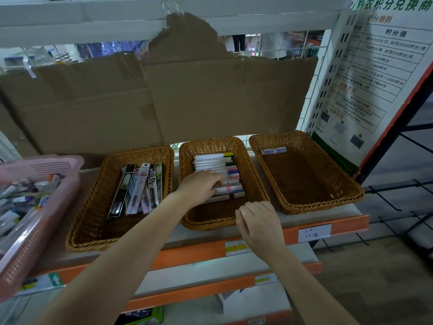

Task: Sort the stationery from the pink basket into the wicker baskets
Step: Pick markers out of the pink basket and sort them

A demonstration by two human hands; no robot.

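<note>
The left hand (201,186) reaches into the middle wicker basket (254,181), its curled fingers pinching a white marker with a pink band (230,189) in the near part of a row of markers (215,164). The right hand (259,221) grips that basket's near right rim, fingers curled over the edge. The markers are white with green, yellow, pink and dark caps, lying side by side. The left wicker basket (89,219) holds long packets of pens (138,188). The right wicker basket (328,184) holds two small erasers (273,150) at its far left corner. The pink basket (44,207), full of mixed stationery, sits at the far left on the shelf (316,219).
</note>
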